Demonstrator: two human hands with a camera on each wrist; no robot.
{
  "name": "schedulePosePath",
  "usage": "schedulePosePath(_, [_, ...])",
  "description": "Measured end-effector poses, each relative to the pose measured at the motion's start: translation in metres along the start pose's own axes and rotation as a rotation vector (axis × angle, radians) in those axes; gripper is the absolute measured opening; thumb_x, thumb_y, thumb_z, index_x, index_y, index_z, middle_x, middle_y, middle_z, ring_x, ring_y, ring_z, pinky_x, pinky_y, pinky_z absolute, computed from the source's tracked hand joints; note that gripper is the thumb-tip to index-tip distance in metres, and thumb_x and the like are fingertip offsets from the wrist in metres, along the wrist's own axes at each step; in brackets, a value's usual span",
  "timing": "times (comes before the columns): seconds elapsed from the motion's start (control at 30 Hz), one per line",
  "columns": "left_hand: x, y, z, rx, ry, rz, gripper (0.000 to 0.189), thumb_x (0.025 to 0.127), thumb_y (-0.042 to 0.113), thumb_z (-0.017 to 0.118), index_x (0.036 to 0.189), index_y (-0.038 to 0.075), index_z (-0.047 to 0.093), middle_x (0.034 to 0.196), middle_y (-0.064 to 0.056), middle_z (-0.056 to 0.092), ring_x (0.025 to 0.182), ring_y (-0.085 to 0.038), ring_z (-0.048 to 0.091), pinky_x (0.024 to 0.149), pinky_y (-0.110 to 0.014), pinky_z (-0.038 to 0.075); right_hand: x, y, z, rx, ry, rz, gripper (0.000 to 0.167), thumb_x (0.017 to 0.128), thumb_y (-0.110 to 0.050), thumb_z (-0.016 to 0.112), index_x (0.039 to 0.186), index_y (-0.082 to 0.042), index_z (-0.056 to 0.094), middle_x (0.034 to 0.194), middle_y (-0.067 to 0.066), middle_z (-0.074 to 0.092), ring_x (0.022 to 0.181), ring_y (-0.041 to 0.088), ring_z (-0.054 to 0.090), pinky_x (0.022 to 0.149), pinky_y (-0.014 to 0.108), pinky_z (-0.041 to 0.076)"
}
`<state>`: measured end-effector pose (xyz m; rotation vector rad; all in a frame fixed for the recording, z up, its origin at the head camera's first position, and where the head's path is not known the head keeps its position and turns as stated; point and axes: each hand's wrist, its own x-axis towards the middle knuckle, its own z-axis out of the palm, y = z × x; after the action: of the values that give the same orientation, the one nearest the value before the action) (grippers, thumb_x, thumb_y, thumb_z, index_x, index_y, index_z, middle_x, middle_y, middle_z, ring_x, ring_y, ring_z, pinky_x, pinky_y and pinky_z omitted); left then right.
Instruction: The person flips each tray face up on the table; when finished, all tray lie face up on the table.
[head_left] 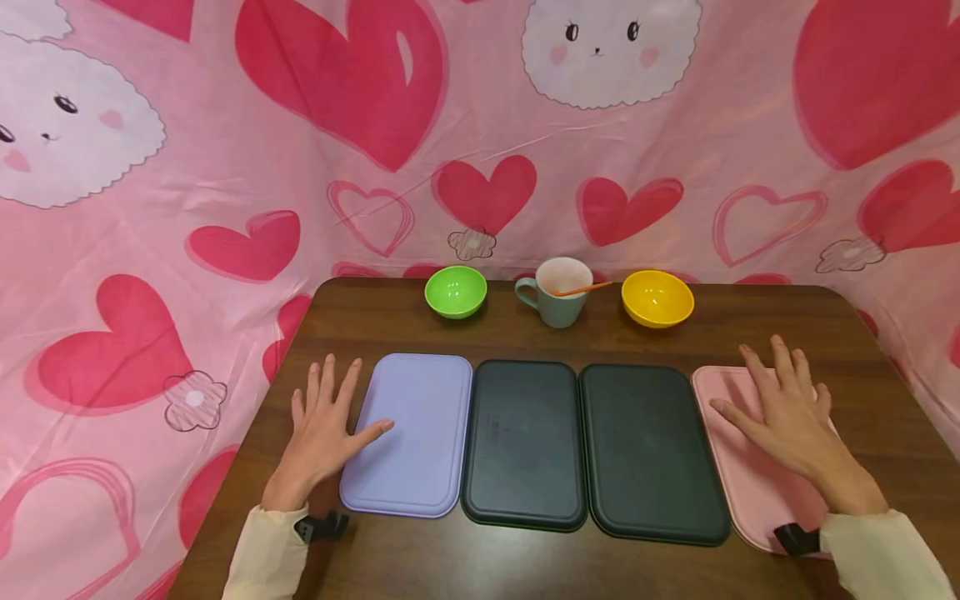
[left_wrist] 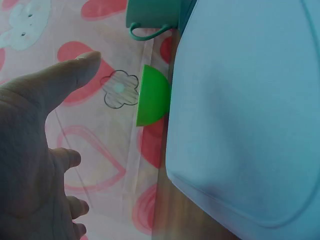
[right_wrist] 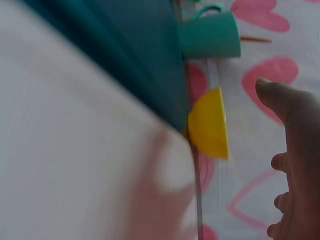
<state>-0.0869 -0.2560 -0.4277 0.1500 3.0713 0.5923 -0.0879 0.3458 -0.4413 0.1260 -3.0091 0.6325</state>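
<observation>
On the left part of a brown wooden counter (head_left: 405, 554) lies a lavender rectangular tray (head_left: 412, 437), and the left hand (head_left: 322, 429) is above its left edge, with the fingers spread and the thumb pointing over the tray. At the right end of the same row is a pink tray (head_left: 738, 479), and the right hand (head_left: 791, 425) is raised above it, also with spread fingers; its shadow falls on the pink surface. Both hands are well apart from each other and hold nothing. Between these two trays lie two dark trays (head_left: 525, 450), side by side. Behind the row stand, from left to right, a bright green bowl (head_left: 456, 292), a grey-green mug (head_left: 558, 310) with its handle to the left, and a yellow bowl (head_left: 657, 300). An orange stick (head_left: 585, 290) leans out of the mug toward the yellow bowl. Farther back hangs a pink cloth (head_left: 247, 167) printed with red hearts and white fluffy faces
</observation>
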Motion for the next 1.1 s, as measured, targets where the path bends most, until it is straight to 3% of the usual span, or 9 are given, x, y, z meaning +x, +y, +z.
schedulePosePath(0.27, [-0.017,-0.003,0.008,-0.068,-0.016,-0.019,0.109,0.078,0.059,0.075,0.16,0.014,0.019,0.165,-0.03,0.009,0.152,-0.054,0.003,0.112,-0.078,0.008,0.023,-0.041,0.008,0.079,-0.021,-0.072,0.089,0.093,-0.048,0.063,0.16,-0.008,0.019,0.168,0.022,-0.004,0.151,0.054,0.002,0.106,0.083,0.005])
schedulePosePath(0.57, [-0.035,-0.005,0.016,-0.126,-0.039,-0.024,0.108,0.078,0.055,0.077,0.159,0.011,0.022,0.163,-0.031,0.014,0.149,-0.057,0.008,0.11,-0.078,0.011,0.043,-0.084,0.029,0.073,-0.075,-0.161,0.085,0.092,-0.051,0.064,0.156,-0.006,0.031,0.165,0.025,0.015,0.147,0.051,0.021,0.107,0.08,0.016])
schedulePosePath(0.77, [-0.046,-0.009,0.025,-0.18,-0.071,-0.036,0.107,0.078,0.054,0.078,0.159,0.011,0.022,0.162,-0.032,0.016,0.148,-0.057,0.011,0.108,-0.079,0.013,0.055,-0.108,0.049,0.105,-0.125,-0.195,0.084,0.092,-0.052,0.064,0.156,-0.008,0.031,0.167,0.022,0.014,0.149,0.049,0.022,0.112,0.076,0.016])
schedulePosePath(1.1, [-0.061,-0.015,0.035,-0.237,-0.067,-0.032,0.103,0.079,0.047,0.079,0.157,0.004,0.026,0.159,-0.034,0.023,0.146,-0.058,0.019,0.109,-0.076,0.019,0.071,-0.145,0.077,0.142,-0.194,-0.239,0.082,0.092,-0.056,0.062,0.155,-0.012,0.034,0.167,0.019,0.018,0.149,0.046,0.026,0.113,0.074,0.017])
